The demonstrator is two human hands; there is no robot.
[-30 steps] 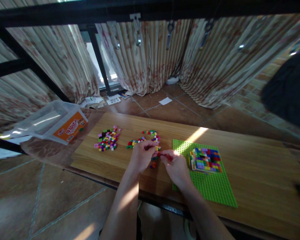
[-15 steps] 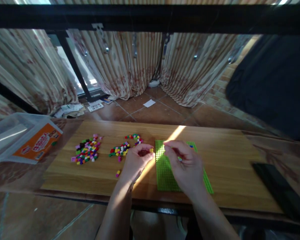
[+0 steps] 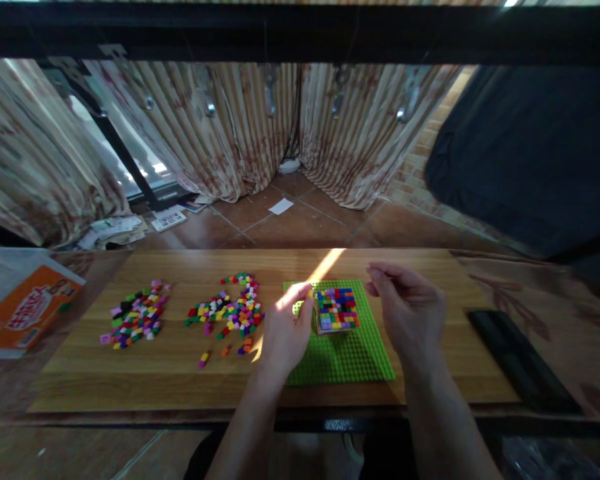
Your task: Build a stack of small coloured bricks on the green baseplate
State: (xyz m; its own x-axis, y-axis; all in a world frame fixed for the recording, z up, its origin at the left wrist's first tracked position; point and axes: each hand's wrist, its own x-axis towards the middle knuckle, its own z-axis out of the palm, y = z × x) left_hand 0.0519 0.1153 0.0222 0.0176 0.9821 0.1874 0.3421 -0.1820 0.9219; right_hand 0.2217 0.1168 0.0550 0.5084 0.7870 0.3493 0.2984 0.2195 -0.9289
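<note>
A green studded baseplate lies on the wooden board, and a block built of many coloured toy bricks stands on it. My left hand is over the plate's left edge, closed, with a small yellow toy brick between thumb and fingertips, just left of the built block. To the right of the block, above the plate's right edge, my right hand is raised with thumb and forefinger pinched together. Whatever may be in that pinch is too small or hidden to make out.
Loose coloured bricks lie in two piles, one at the left and one nearer the middle. A clear plastic box with an orange label stands far left. A long black object lies at the right end.
The view has turned rightward. My hands have moved apart, and the built block, formerly covered by my right hand, now shows. The yellow brick stays in my left hand.
</note>
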